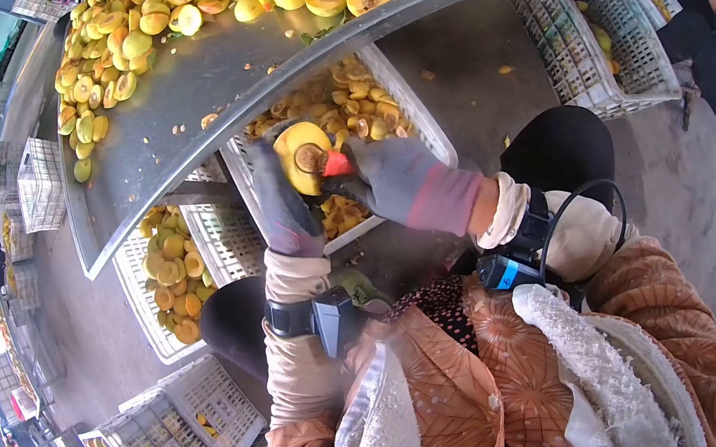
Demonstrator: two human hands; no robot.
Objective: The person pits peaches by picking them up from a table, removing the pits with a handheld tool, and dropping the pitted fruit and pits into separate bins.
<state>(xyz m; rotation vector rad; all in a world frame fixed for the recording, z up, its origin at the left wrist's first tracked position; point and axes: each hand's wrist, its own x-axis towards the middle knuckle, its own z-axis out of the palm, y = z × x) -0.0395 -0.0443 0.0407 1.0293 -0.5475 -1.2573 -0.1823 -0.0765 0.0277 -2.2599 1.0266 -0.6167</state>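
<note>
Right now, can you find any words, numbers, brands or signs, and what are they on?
There are none I can read for sure.
Blue label on the dark box at the right wrist: has a mark, too small to read.
White crates: nothing clear enough to read.

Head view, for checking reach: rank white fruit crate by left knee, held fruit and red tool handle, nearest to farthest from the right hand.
1. Red tool handle, in the right hand.
2. Held fruit, in the left hand.
3. Fruit crate, farther left.
</note>
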